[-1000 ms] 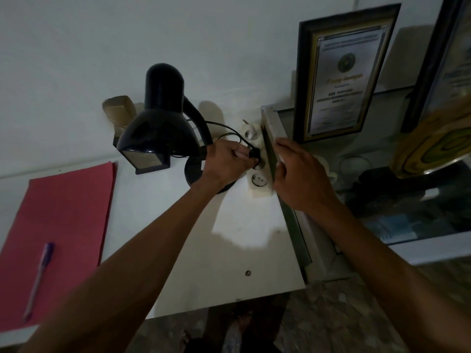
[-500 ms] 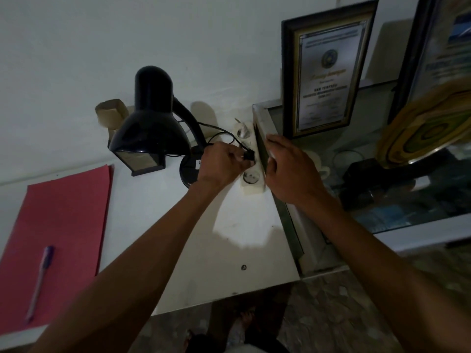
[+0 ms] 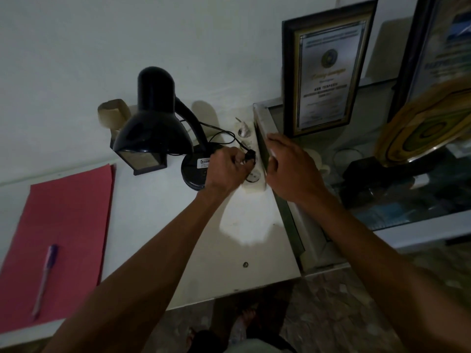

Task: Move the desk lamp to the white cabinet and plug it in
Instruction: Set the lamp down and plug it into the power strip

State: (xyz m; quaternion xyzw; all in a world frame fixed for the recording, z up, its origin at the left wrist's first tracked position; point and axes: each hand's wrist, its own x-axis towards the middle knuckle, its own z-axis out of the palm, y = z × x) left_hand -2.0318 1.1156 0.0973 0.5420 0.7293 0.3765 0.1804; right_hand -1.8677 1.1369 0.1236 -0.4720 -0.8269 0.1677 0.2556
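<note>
While the lamp [image 3: 163, 128] stands on the white cabinet [image 3: 158, 225], plugging proceeds.
Left hand [image 3: 224, 171] pinches the plug [image 3: 249, 156], unmoved over the power strip [image 3: 252, 179]; right hand [image 3: 290, 169], at 3 o'clock, braces flat; insertion unfinished.

From my seat the change is small. My left hand [image 3: 224, 171] has kept its pinch on the small black plug [image 3: 249, 156] and carried it a little toward the wall along the white plastic power strip [image 3: 254, 182], so the round socket nearest me now shows more fully. My right hand [image 3: 290, 169] has slid slightly along the metal-edged side of the glass cabinet [image 3: 262, 133], fingers flat against it.
</note>
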